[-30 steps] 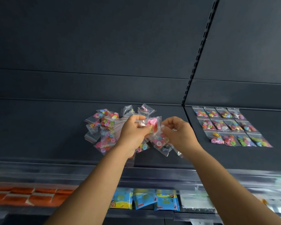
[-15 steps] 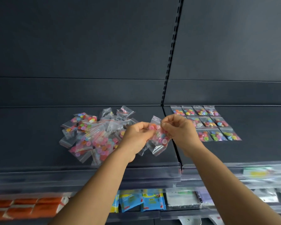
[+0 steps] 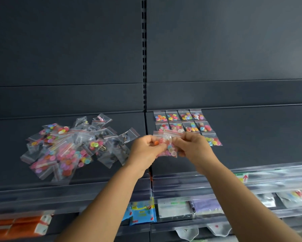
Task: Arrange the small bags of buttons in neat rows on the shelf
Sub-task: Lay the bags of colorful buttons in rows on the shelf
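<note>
Bags of buttons are pinched between both our hands, left hand and right hand, fingers curled on the top edges, long axis hanging downward. We judge the open slot in the rows lies just behind, nearer the right hand.

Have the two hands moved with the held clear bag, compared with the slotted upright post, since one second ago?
Yes. Hands carried bag rightward, from left of post to across it.
</note>
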A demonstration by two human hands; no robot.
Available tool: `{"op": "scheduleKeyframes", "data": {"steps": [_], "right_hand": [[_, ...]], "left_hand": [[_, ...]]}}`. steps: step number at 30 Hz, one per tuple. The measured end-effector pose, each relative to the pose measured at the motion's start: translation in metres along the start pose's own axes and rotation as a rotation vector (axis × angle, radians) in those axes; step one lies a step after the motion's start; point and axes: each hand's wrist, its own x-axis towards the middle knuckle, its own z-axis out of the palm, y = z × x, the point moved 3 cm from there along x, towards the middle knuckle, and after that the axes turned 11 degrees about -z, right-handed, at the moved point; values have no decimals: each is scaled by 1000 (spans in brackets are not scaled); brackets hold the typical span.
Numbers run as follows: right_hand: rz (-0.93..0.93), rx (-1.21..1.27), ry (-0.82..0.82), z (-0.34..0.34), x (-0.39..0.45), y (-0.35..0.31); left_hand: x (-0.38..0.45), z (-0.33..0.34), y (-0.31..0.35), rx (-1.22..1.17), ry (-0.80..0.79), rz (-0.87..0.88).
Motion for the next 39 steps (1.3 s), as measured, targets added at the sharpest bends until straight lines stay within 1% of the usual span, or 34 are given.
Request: {"op": "scheduleKeyframes", "data": {"steps": [2,4,8,10,13,16,18,20,22,23,26,30,34,39], "right_hand": [[28,5,5,-10,0,6],[39,-40,8,-21,2,10],[-8,-283,38,-44,5,19],[-31,-380,28,-50,6,22],[-39,-409,-28,-49,6,28],[-69,-491,-75,-42,7,31],[-112,-610,-84,-40,7,30],[-166,-706,-59,-43,5,28],[-230,-744,-63,-45,3,27],[-263,-754,-88,-44,1,27],[-342,-774,-193,-37,-5,28],[-436,-810,-275,-29,-13,30],[-462,-862,-280,-30,-15,29],[-400,-867,-268,-28,-15,27]], "left_hand": [[-1,9,-3,2,-1,-6],[-2,14,-6,14,46,-11],[-1,11,-13,131,178,-20],[-2,12,-15,198,198,-18],[-2,19,-16,281,191,2],[-1,29,-15,451,226,67],[-3,31,-13,597,286,116],[-5,30,-12,718,368,195],[-9,28,-11,789,406,289],[-12,28,-11,815,393,330],[-15,36,-16,902,282,415],[-15,41,-22,963,179,434],[-14,38,-24,967,114,465],[-13,39,-23,987,102,485]]}}
